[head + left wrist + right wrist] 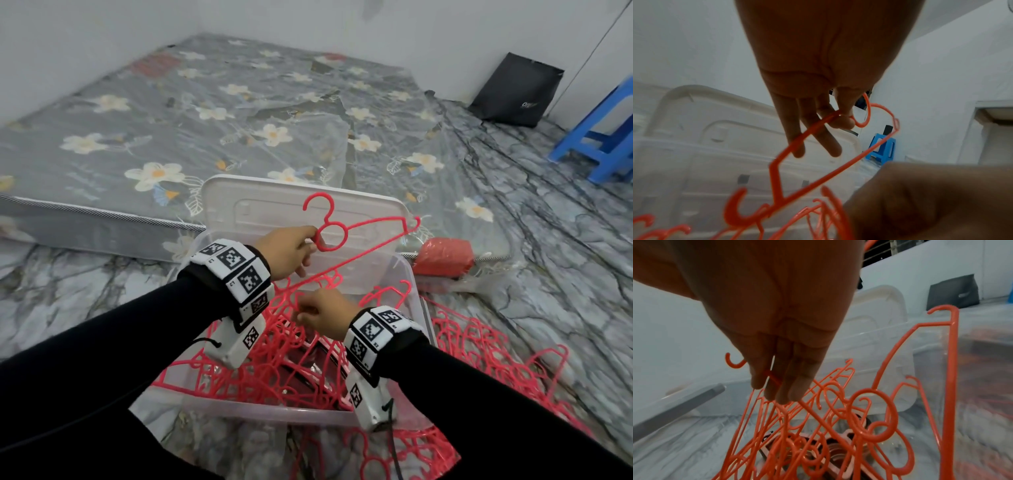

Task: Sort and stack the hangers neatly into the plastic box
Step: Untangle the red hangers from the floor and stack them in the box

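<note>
My left hand [313, 240] pinches a pink-red hanger [376, 222] at the ring below its hook and holds it tilted above the clear plastic box [274, 411]. In the left wrist view thumb and forefinger of that left hand [844, 118] grip the hanger [838, 167]; the other fingers are straight. My right hand [303, 310] is lower, over the tangled hangers [291, 363] that fill the box. Its straight fingers [777, 392] point down onto the tangle [871, 415], and a thin bar shows between two of them.
The box lid [260, 205] leans upright behind the box, against a floral mattress [205, 120]. More loose hangers [496, 356] lie on the marble floor to the right and in front. A red packet [443, 257], a blue stool [603, 137] and a black bag [517, 90] lie further right.
</note>
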A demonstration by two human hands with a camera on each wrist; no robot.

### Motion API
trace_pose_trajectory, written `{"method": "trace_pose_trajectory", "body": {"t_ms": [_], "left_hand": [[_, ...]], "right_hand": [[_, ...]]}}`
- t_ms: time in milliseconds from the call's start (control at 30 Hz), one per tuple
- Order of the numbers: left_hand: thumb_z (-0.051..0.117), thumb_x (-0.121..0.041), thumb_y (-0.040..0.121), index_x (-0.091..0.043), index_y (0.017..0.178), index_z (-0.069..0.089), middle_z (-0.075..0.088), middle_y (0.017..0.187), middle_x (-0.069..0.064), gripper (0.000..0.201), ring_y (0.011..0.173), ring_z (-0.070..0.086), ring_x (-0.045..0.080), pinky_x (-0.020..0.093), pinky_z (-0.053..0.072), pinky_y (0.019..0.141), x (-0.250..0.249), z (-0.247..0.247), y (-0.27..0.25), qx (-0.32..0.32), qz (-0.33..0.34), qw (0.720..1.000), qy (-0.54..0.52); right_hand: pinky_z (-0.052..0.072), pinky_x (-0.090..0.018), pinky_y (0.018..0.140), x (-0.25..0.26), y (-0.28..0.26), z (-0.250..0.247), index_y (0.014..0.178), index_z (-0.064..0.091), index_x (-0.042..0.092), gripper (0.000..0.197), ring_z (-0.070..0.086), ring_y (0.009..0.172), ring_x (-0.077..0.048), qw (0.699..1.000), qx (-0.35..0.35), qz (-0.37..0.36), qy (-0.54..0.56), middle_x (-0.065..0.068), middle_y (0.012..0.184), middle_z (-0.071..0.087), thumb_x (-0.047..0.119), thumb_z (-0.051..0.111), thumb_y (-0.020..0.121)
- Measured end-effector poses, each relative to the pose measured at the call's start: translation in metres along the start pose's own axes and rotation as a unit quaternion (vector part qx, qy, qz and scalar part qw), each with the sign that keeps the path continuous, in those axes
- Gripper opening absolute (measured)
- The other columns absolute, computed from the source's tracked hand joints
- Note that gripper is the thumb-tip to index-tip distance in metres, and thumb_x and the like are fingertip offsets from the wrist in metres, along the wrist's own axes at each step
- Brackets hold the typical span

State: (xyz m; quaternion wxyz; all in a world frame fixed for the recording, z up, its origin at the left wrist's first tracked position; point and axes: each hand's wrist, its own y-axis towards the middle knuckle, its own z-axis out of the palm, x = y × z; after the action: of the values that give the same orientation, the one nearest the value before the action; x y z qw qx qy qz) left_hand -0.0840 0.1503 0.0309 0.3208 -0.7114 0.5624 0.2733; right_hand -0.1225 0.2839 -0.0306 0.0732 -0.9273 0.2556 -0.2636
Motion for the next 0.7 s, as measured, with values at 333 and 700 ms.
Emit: {"method": "trace_pose_trajectory", "body": {"t_ms": [333, 700], "left_hand": [[0.042, -0.020, 0.099, -0.021, 0.112, 0.060, 0.057, 0.087, -0.001, 0.023, 0.083, 0.059, 0.022, 0.026, 0.040, 0.074, 0.007, -0.015, 0.002, -0.057, 0.001, 0.993, 0.104], [0.042, -0.022, 0.099, -0.017, 0.106, 0.068, 0.064, 0.111, 0.009, 0.027, 0.107, 0.054, 0.026, 0.026, 0.034, 0.079, 0.005, -0.023, 0.000, -0.085, -0.010, 0.988, 0.127]], "right_hand": [[0.047, -0.033, 0.081, -0.004, -0.009, 0.002, 0.104, 0.068, 0.005, 0.023, 0.061, 0.099, -0.029, 0.987, 0.100, -0.027, -0.123, -0.014, 0.105, 0.068, 0.018, 0.062, 0.087], [0.047, -0.039, 0.096, -0.094, -0.019, -0.018, 0.124, 0.056, 0.008, 0.034, 0.056, 0.116, -0.031, 0.941, 0.137, 0.167, -0.261, -0.013, 0.124, 0.060, 0.016, 0.056, 0.091]]}}
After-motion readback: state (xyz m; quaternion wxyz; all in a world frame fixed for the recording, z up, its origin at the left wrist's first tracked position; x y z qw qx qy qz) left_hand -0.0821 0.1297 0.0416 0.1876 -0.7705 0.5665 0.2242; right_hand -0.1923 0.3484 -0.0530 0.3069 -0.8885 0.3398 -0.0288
